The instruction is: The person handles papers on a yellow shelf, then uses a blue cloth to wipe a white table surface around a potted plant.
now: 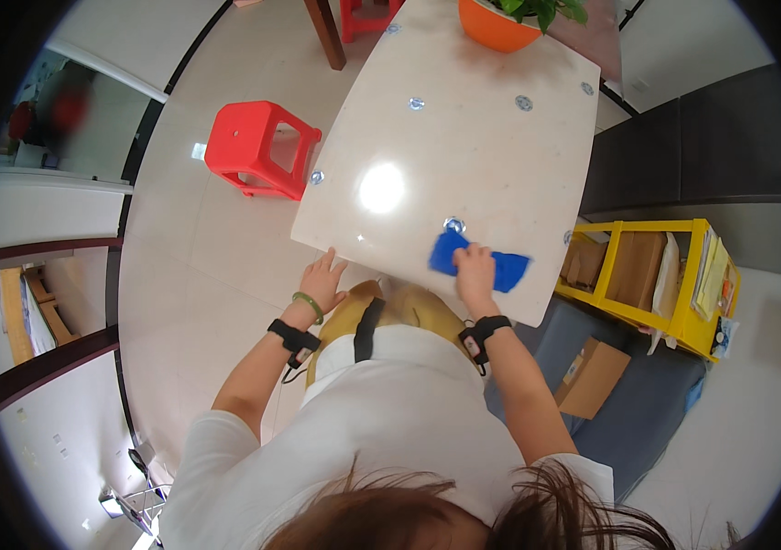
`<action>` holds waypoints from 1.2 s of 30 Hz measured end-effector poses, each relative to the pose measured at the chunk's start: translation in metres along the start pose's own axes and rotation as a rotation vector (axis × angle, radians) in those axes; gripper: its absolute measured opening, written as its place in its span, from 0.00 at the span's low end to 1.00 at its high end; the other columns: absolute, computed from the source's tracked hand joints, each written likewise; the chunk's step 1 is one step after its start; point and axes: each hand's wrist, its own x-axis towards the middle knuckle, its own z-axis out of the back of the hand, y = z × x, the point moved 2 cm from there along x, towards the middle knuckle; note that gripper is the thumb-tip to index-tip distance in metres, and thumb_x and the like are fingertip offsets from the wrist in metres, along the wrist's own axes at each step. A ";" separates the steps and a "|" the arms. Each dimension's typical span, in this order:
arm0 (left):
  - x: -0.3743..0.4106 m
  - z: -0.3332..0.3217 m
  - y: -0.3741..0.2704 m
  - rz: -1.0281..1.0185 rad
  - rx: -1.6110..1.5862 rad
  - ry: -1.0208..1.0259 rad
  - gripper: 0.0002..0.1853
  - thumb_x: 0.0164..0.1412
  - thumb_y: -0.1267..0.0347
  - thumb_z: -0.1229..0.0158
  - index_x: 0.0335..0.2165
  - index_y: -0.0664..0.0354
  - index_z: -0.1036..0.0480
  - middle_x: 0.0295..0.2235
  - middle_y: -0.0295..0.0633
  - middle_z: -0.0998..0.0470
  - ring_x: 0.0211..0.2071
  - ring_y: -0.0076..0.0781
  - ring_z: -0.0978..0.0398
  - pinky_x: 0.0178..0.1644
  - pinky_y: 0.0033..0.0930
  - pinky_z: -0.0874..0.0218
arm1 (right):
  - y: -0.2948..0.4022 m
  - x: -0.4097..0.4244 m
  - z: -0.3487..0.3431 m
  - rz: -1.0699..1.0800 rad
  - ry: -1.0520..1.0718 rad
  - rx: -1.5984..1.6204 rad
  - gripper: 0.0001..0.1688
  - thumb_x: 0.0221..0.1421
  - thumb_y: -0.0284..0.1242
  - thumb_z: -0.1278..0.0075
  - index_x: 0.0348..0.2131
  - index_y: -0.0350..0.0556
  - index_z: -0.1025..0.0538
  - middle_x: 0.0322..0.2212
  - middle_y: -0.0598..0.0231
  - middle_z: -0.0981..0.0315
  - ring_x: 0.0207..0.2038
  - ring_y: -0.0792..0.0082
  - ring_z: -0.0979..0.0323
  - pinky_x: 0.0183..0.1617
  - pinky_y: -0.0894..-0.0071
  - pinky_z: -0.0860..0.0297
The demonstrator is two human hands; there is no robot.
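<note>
A crumpled blue cloth [512, 271] lies on the pale, glossy tabletop [479, 158], close to its front edge. My right hand [475, 275] presses down on the middle of the cloth with curled fingers gripping it. Just beyond the cloth's upper left part is a round, shiny disc [454, 224] on the table. At the table's front left edge, my left hand [322, 280] is empty with its fingers apart. Whether its fingertips touch the edge, I cannot tell. A green bangle [308, 305] circles the left wrist, and black straps with small devices sit on both forearms.
An orange pot [500, 31] with a leafy plant stands at the table's far end. Left of the table is a red plastic stool [242, 141]. To the right, a yellow rack [696, 335] holds boxes and papers, near a cardboard box [596, 381] on a dark grey-blue surface.
</note>
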 end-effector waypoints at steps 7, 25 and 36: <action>0.015 -0.009 0.002 -0.095 -0.001 -0.089 0.38 0.40 0.62 0.34 0.51 0.53 0.39 0.56 0.55 0.45 0.52 0.51 0.42 0.54 0.46 0.49 | -0.010 -0.027 0.016 0.013 0.119 0.176 0.14 0.31 0.15 0.51 0.23 0.51 0.28 0.29 0.60 0.36 0.35 0.53 0.38 0.40 0.60 0.37; 0.066 -0.026 -0.079 -0.053 0.084 -0.170 0.36 0.39 0.62 0.33 0.50 0.52 0.37 0.53 0.56 0.41 0.47 0.50 0.37 0.53 0.46 0.49 | -0.125 -0.021 0.047 -0.034 0.085 0.208 0.20 0.39 0.17 0.51 0.36 0.50 0.26 0.40 0.61 0.35 0.45 0.56 0.38 0.47 0.63 0.35; 0.091 -0.035 -0.169 0.185 0.147 -0.052 0.32 0.42 0.62 0.35 0.46 0.55 0.38 0.51 0.55 0.40 0.47 0.50 0.36 0.49 0.44 0.44 | -0.158 -0.032 0.045 0.403 0.143 0.320 0.10 0.43 0.23 0.54 0.30 0.52 0.27 0.31 0.63 0.36 0.39 0.61 0.36 0.41 0.65 0.35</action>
